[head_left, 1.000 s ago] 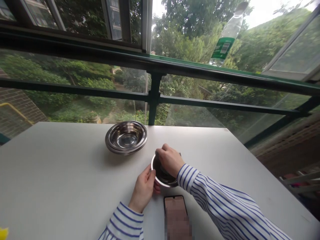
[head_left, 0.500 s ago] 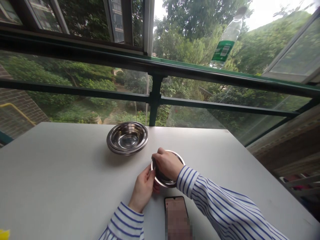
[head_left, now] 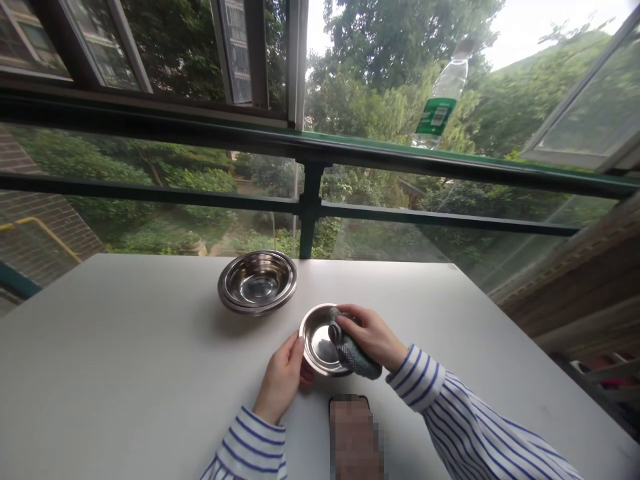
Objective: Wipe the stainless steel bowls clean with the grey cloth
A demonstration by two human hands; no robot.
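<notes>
A shiny metal bowl (head_left: 316,360) is tilted slightly above or on the white table; I cannot tell which. My left hand (head_left: 283,377) grips its left rim, thumb on the edge and fingers curled underneath. Bunched in my right hand (head_left: 370,333) is a grey-green cloth (head_left: 354,355), which hangs over the bowl's right side and covers part of its inside. My right fingers are closed around the cloth near the far right rim.
Stacked metal bowls (head_left: 257,283) stand toward the table's (head_left: 150,360) far edge. A phone (head_left: 353,433), partly blurred out, lies in front of the bowl. Beyond the table runs a dark green railing (head_left: 240,143), with a plastic bottle (head_left: 436,115) on it.
My right hand has moved right, from the bowl's left inside to its right rim, bringing the cloth into sight. My left hand still holds the rim. The view has shifted slightly.
</notes>
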